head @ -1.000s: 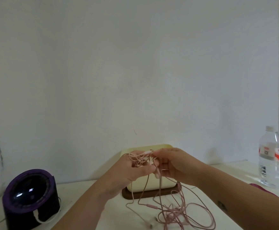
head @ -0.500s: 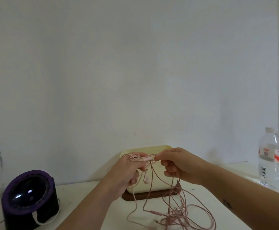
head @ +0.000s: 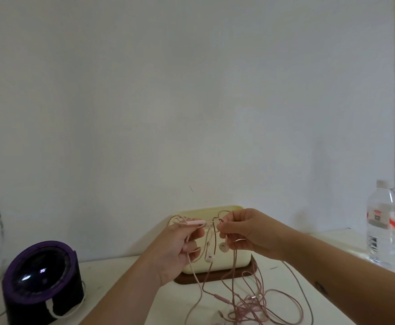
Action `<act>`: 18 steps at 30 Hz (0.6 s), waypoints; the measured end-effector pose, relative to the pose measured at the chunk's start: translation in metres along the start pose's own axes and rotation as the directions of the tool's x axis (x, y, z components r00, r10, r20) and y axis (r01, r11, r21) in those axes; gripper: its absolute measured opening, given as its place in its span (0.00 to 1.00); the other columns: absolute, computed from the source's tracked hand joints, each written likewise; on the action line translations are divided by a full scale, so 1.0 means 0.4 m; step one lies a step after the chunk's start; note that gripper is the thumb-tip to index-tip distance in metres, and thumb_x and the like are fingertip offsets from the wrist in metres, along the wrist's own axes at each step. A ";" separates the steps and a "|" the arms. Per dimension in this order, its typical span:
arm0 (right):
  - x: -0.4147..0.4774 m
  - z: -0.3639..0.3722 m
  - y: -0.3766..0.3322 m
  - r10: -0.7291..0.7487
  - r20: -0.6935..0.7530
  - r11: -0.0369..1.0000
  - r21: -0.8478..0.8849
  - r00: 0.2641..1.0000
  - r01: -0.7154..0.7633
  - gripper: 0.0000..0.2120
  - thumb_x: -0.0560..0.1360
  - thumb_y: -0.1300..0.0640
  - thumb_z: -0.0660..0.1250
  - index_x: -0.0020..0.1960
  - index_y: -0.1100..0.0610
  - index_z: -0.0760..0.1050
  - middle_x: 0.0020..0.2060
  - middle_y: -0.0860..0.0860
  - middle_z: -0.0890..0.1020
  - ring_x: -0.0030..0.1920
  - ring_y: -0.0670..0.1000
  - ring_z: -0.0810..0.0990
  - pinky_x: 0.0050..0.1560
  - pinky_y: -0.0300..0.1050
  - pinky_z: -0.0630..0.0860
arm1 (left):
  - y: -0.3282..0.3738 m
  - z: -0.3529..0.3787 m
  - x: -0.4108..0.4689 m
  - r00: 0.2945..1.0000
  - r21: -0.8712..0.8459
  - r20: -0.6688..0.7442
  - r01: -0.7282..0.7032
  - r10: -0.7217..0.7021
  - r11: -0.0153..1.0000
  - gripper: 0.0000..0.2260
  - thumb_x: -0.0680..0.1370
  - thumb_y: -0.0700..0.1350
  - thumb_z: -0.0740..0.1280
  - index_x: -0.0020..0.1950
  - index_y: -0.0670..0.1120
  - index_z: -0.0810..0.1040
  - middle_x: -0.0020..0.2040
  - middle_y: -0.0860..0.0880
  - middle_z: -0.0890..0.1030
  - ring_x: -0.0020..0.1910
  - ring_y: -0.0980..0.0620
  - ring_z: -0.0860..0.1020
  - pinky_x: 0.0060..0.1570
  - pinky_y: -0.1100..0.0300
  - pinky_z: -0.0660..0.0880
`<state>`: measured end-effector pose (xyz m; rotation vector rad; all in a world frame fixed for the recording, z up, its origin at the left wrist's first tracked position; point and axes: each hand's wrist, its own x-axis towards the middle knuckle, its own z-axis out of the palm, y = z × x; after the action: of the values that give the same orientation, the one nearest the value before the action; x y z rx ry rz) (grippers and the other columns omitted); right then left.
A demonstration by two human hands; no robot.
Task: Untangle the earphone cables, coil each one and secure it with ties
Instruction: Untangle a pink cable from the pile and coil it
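Left hand: raised above the surface, fingers curled round a pink strand, thumb and forefinger pinching the pink inline remote.
Right hand: just beside the left, fingertips pinching a small cable loop.
Earbuds: two white buds hang between the hands.
Earphone cables: pink strands drop from both hands into a loose tangle on the surface; it seems more than one cable, though the snarl hides the count.
Cream box: behind the hands, on a brown base.
Edges: purple round device far left; water bottle upright, far right.
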<state>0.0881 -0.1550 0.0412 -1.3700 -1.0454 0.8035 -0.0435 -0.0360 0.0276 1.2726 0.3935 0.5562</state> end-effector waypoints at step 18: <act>0.024 0.030 0.027 0.090 -0.158 0.984 0.165 0.983 -0.064 0.08 0.80 0.61 0.59 0.42 0.59 0.68 0.25 0.50 0.71 0.21 0.46 0.67 0.26 0.37 0.66 | -0.040 -0.001 0.006 0.998 0.058 -0.006 0.056 -0.056 0.997 0.11 0.82 0.45 0.58 0.46 0.41 0.76 0.32 0.49 0.72 0.20 0.59 0.61 0.38 0.58 0.77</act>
<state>0.0820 -0.1407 0.0305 -1.3220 -0.7862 0.7984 -0.0391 -0.0374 0.0119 1.3120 0.4508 0.5033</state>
